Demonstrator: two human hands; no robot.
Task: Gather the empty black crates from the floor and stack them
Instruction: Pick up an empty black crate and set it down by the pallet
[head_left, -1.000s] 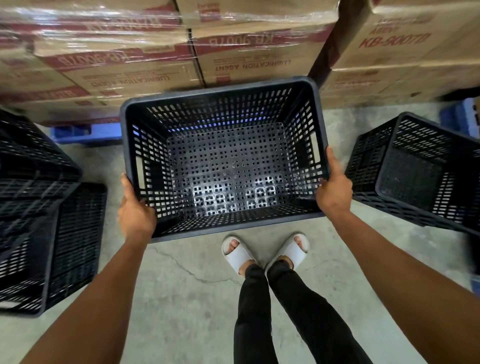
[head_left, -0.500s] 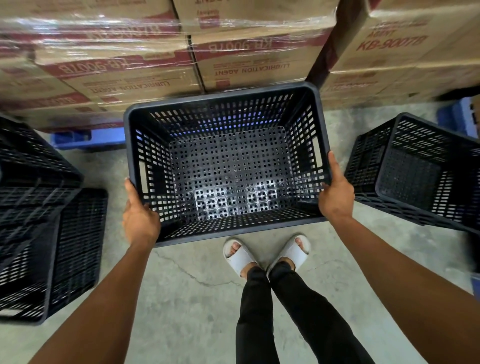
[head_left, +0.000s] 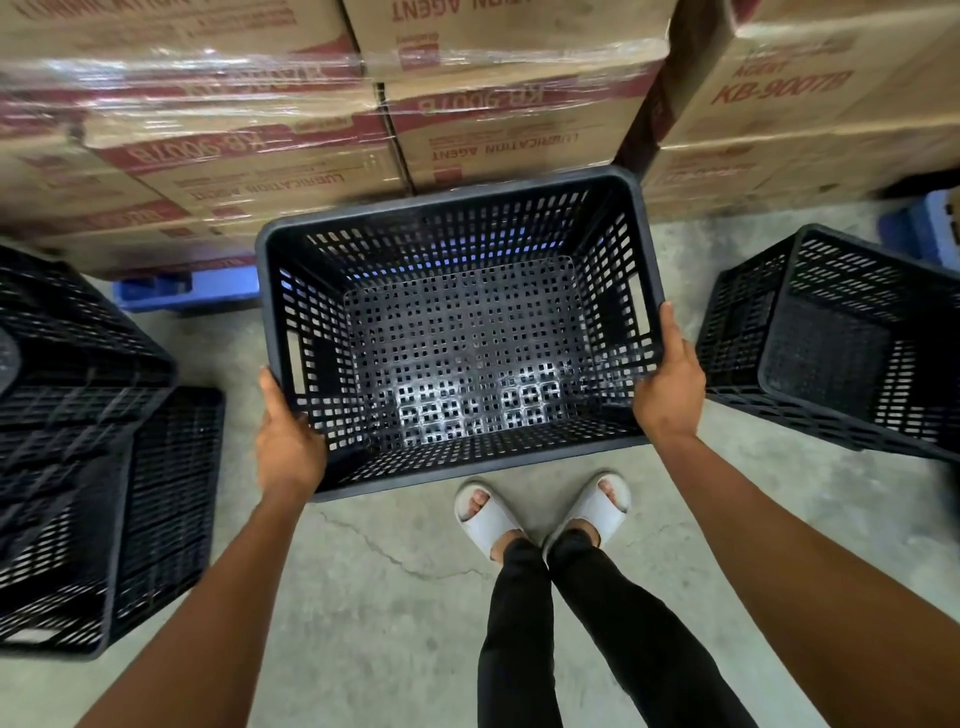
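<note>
I hold an empty black perforated crate (head_left: 457, 332) upright in front of me, its open top facing the camera. My left hand (head_left: 288, 441) grips its left rim near the front corner. My right hand (head_left: 670, 384) grips the right rim. A second black crate (head_left: 841, 343) lies tilted on the floor to the right, its opening turned toward me. On the left, black crates (head_left: 88, 457) sit on the floor, one lying on its side with another on top.
Shrink-wrapped cardboard boxes (head_left: 249, 135) on blue pallets (head_left: 187, 286) form a wall just behind the held crate. My feet in white slides (head_left: 540, 514) stand on cracked concrete floor (head_left: 374, 597) below the crate. More boxes (head_left: 810, 104) stand at the back right.
The held crate has moved slightly down and toward me, with both hands keeping their grip. The crates on the floor have not moved.
</note>
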